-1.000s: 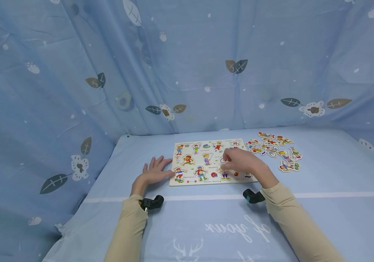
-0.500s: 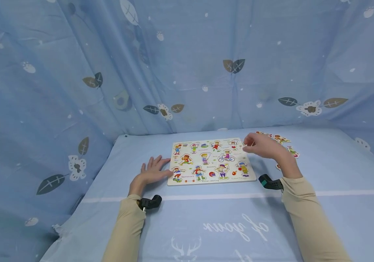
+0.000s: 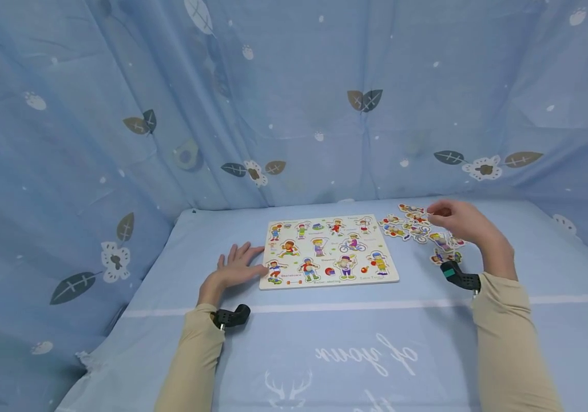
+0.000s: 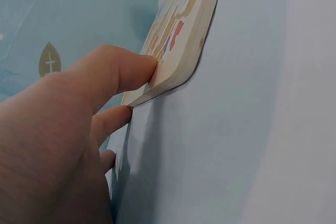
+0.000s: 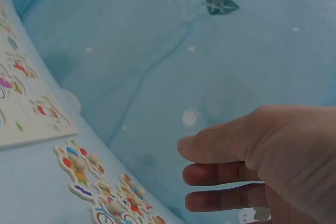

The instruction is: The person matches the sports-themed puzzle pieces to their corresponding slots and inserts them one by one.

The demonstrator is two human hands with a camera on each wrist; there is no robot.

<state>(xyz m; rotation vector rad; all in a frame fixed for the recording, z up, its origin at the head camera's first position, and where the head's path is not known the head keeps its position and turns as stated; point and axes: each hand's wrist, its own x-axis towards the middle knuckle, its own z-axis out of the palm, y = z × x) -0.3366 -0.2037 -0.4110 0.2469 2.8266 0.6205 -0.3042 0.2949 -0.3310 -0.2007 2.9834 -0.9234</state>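
A pale wooden puzzle board (image 3: 306,245) lies flat, printed with children playing sports. My left hand (image 3: 233,270) rests at its left edge with fingers spread. In the left wrist view, the thumb (image 4: 131,72) presses on the board's corner and another finger touches its side. My right hand (image 3: 463,222) hovers over the right side of a group of loose puzzle pieces (image 3: 396,230). Nothing shows between its thumb and fingers in the right wrist view, where they point forward, slightly bent. One loose piece (image 5: 76,171) there shows a figure in a blue cap.
Loose pieces lie partly overlapping right of the board, including a cyclist piece (image 3: 418,231) and others nearer the right wrist (image 3: 445,256). A pale blue cloth (image 3: 294,332) with a white stripe covers the table. Behind it hangs a blue patterned curtain (image 3: 314,114).
My right hand has left the board's lower right and moved right, over the loose pieces. Board figures it had covered now show. The left hand has stayed at the board's edge.
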